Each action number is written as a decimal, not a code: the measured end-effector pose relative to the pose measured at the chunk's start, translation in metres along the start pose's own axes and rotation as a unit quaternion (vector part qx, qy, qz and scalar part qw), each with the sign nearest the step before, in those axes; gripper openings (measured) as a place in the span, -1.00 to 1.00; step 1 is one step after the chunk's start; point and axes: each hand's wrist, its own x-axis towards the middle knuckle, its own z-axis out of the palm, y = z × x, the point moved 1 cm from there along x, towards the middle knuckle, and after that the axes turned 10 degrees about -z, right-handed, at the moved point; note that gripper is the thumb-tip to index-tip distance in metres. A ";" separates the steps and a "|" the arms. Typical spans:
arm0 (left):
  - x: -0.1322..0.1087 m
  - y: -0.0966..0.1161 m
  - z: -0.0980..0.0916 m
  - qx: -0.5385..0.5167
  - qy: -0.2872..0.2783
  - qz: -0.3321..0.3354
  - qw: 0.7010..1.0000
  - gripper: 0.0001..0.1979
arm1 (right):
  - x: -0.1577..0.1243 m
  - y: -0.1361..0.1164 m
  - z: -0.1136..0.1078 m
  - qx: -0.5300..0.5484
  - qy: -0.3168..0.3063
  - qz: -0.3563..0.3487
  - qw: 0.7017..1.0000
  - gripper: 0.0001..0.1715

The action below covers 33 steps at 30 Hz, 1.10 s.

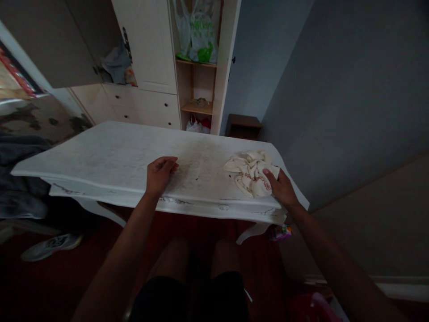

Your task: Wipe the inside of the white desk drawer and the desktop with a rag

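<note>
Okay, the cloth [250, 167] is bunched at the right end of the worktop [117, 143], just beside its right edge, covering much of the depth between back and front edges. Our right hand [284, 188] pinches it by its right side, thumb on top. Our left hand [159, 175] is toward the front edge, left of the middle, fingers loosely curled; we see nothing in it. Can't tell if its fingertips meet the thumb or if it touches the worktop.

Handling, our read: light, soft, limp, folds wherever it's pushed. Not fragile, low slip. Best hold is the thick bunch by the red lettering [263, 182], several layers at once; a lone corner would likely just trail. Can't judge damp or dry.

Hard to make out: right-hand fingers are mostly hidden by the cloth, so we can't count layers held. Folds break up the lettering; we can't read it. Cloth underside is hidden. Grey smudge [201, 154] around the worktop's middle has blurry borders; two dark specks [196, 179] nearer the front edge are too small to identify. Below the worktop it's dark: the packet [281, 232] under the right front corner is partly hidden, and a red item [311, 308] beyond that corner is cut off by the frame.
</note>
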 end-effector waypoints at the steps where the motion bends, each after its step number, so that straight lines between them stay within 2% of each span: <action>1: 0.000 0.000 0.000 0.000 0.003 -0.006 1.000 -0.84 | 0.000 0.000 0.000 0.003 0.000 -0.004 1.000 -0.24; 10: 0.002 -0.004 0.001 -0.016 0.020 -0.042 0.999 -0.78 | 0.000 0.001 0.000 0.017 -0.001 0.003 1.000 -0.28; 17: 0.001 -0.003 0.002 -0.043 -0.004 -0.051 0.998 -0.77 | 0.002 0.007 0.000 0.035 0.006 -0.011 0.999 -0.23; 21: 0.001 -0.002 0.002 -0.038 -0.015 -0.037 0.998 -0.76 | 0.001 0.009 0.001 0.032 0.023 -0.015 0.999 -0.31; 27: 0.001 -0.003 0.001 -0.023 -0.036 0.022 0.999 -0.79 | 0.003 0.014 0.001 0.028 0.047 -0.039 0.998 -0.45; 33: 0.005 -0.004 0.003 -0.035 -0.064 0.015 0.997 -0.81 | 0.002 -0.001 0.006 0.102 0.034 0.028 0.994 -0.43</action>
